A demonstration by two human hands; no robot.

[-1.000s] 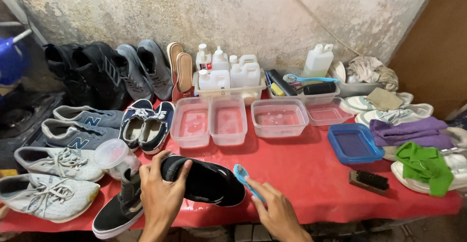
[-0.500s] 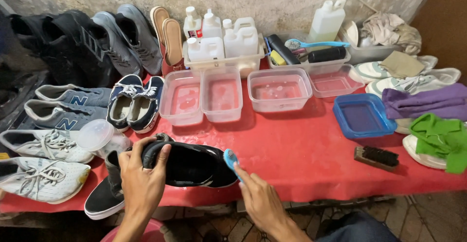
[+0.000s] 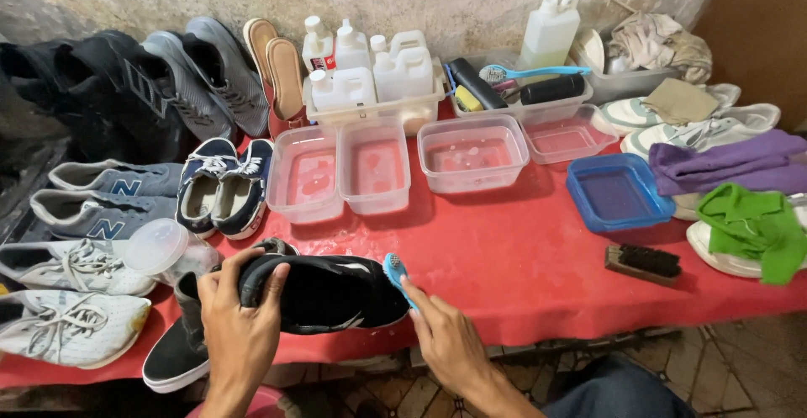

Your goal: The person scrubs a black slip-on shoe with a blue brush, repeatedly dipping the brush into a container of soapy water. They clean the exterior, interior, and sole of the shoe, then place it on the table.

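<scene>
Brush (image 3: 393, 268) now against shoe (image 3: 324, 293) toe

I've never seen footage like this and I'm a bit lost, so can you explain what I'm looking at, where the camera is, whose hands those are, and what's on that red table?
There is no machine here. The camera is worn on a person's head and looks down, so the two bare hands at the bottom are that person's own. The left hand grips a black sneaker by its heel end, holding it over the table's front edge. The right hand holds a small blue brush with its head against the sneaker's toe.

The surface is a table with a red cover. On it stand four clear plastic tubs of water, a blue tub, a dark wooden brush, and a tray of white bottles. Pairs of sneakers fill the left side; green and purple cloths lie over white shoes on the right.
</scene>
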